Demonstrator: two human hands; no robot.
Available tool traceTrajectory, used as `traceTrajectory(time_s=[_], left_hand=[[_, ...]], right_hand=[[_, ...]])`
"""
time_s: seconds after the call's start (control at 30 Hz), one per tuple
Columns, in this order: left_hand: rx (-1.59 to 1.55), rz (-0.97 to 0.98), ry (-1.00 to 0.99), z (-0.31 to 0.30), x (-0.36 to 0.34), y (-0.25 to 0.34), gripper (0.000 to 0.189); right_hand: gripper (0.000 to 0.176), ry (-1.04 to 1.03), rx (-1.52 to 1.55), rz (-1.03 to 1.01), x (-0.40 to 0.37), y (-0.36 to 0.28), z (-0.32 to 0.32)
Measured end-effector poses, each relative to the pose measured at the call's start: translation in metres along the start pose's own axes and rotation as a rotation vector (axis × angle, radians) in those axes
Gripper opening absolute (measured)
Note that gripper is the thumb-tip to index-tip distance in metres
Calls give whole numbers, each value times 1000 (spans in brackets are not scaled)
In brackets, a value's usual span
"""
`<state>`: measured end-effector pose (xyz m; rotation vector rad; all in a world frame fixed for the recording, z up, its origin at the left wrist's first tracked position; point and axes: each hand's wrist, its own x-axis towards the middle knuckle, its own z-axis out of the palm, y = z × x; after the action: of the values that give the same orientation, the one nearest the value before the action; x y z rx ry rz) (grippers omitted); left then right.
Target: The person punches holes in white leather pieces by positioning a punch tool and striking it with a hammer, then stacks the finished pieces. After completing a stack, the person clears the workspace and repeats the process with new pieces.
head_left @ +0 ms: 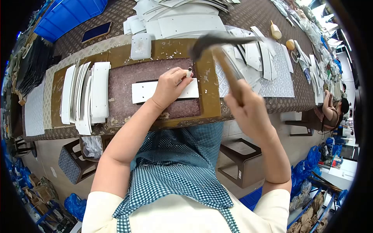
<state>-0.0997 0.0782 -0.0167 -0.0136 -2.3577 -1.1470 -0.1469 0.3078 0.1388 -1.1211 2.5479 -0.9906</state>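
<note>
My left hand (pixel 169 86) is closed around a small upright punch (pixel 189 72), whose dark top shows above my fingers. Its lower end is hidden by the hand. Under that hand lies a white strip (pixel 143 91) with small holes, flat on a dark reddish pad (pixel 122 77). A dark edge shows beneath the strip. My right hand (pixel 248 106) grips the wooden handle of a hammer (pixel 227 70). The hammer's metal head is raised above the table to the right of the punch, blurred by motion and apart from it.
White strips (pixel 100 91) stand in a row at left; more white pieces (pixel 190 25) are piled at the back. A white block (pixel 141 46), phone (pixel 96 32), blue crate (pixel 68 17) and small bottle (pixel 275 30) are on the table. Stools (pixel 241 161) stand below. Another person (pixel 332 112) sits far right.
</note>
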Motion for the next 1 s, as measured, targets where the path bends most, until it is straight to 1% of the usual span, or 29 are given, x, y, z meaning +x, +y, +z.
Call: traceTrajectory(time_s=[0.03, 0.07, 0.1, 0.17, 0.2, 0.27, 0.3, 0.37, 0.47, 0.5, 0.53, 0.6, 0.63, 0.67, 0.7, 0.73, 0.77, 0.8, 0.83, 0.87, 0.93, 1.0], left_hand=[[28, -19, -30, 0, -1, -1, 11], [3, 1, -10, 1, -3, -1, 11], [-19, 28, 23, 3, 0, -3, 11], [-29, 31, 45, 4, 0, -2, 10], [-23, 30, 43, 4, 2, -2, 11], [-11, 18, 25, 3, 0, -2, 13], [-6, 29, 26, 3, 0, -2, 13], [-1, 9, 16, 3, -1, -2, 13], [-14, 18, 29, 2, -1, -1, 11], [-15, 38, 31, 1, 0, 1, 10], [1, 23, 10, -2, 1, 5, 10], [-48, 3, 14, 5, -1, -4, 8], [-88, -19, 23, 7, -1, -4, 7], [-105, -78, 20, 8, -2, -3, 6], [-161, -95, 0, 7, -1, -2, 7], [-161, -105, -29, 5, -1, -1, 6], [-182, -133, -53, 6, -2, -2, 6], [-191, -167, -69, 5, -2, -3, 6], [-325, -127, -32, 8, -2, 3, 7], [-304, -130, -44, 6, -2, 3, 8], [-261, -145, -63, 4, -2, 4, 9], [-286, -156, -79, 5, -2, -5, 10]], right_hand=[[18, -68, 14, 80, -2, 6, 4], [17, -132, 32, 167, -5, 10, 6], [19, -152, -34, 125, -3, 5, -6], [19, -67, 83, 120, -2, -16, -19], [21, -38, 187, 205, -3, -30, -30], [21, 286, 420, -121, -2, -48, -36], [22, 343, 622, -203, 2, -57, -41], [24, 410, 780, -353, 9, -58, -34], [20, 236, 58, -113, 2, -22, -5], [23, -77, -24, 82, 1, 0, 6], [24, -132, 23, 147, -4, 15, 17], [24, -60, 155, 236, -13, 17, 17], [29, -41, 187, 310, -18, 22, 24], [28, 29, 307, 325, -22, 22, 33], [27, 102, 362, 299, -23, 29, 50], [26, 106, 686, 426, -22, 22, 55], [26, 165, 765, 404, -19, 26, 71], [26, 169, 775, 463, -16, 28, 84], [26, 215, 832, 465, -13, 29, 97], [27, 256, 893, 469, -12, 29, 111], [27, 323, 914, 454, -14, 31, 131], [27, 368, 947, 439, -16, 32, 143]])
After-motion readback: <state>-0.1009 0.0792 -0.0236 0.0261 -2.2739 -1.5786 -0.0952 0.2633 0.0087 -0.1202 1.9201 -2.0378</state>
